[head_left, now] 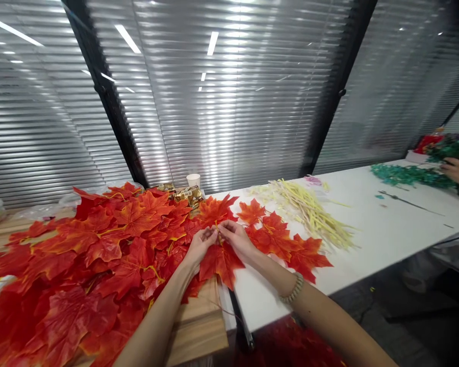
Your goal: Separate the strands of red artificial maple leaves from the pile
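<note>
Left hand (pixel 199 244) and right hand (pixel 235 237) meet at frame centre, fingertips pinched on one red maple leaf (pixel 221 262); forearms enter from below. Leaf hangs tip-down, long axis roughly vertical, stem up.

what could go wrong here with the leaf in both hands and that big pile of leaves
The left hand and right hand pinch one red leaf by its thin yellow stem; a hard pull might snap it. The leaf pile overhangs the wooden table, so a forearm might sweep leaves off.
</note>
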Action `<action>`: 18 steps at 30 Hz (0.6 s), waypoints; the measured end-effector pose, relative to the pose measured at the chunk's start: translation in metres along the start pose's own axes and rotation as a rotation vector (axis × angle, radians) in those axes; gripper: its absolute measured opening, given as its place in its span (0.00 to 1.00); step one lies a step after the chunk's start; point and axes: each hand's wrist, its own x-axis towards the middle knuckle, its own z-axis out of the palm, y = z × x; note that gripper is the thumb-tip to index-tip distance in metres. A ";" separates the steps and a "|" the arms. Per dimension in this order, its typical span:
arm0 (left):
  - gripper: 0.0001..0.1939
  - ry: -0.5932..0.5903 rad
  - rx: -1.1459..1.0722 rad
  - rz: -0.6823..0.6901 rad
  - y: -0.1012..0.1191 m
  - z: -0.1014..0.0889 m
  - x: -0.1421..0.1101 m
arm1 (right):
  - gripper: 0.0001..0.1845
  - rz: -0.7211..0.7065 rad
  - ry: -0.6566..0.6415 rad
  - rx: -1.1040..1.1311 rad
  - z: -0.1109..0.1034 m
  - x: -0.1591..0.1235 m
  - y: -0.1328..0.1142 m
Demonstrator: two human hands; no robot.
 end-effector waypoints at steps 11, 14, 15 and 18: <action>0.19 0.003 -0.029 0.014 0.004 0.004 -0.003 | 0.08 -0.089 0.047 -0.147 -0.006 0.002 0.002; 0.20 0.028 -0.042 0.017 0.005 0.005 -0.003 | 0.10 -0.149 0.059 -0.205 -0.005 0.003 0.003; 0.20 0.037 -0.050 0.017 0.005 0.005 -0.002 | 0.10 -0.177 0.061 -0.229 -0.005 0.003 0.002; 0.21 0.076 -0.081 0.026 0.006 0.004 -0.001 | 0.12 -0.291 0.053 -0.321 -0.003 0.000 -0.005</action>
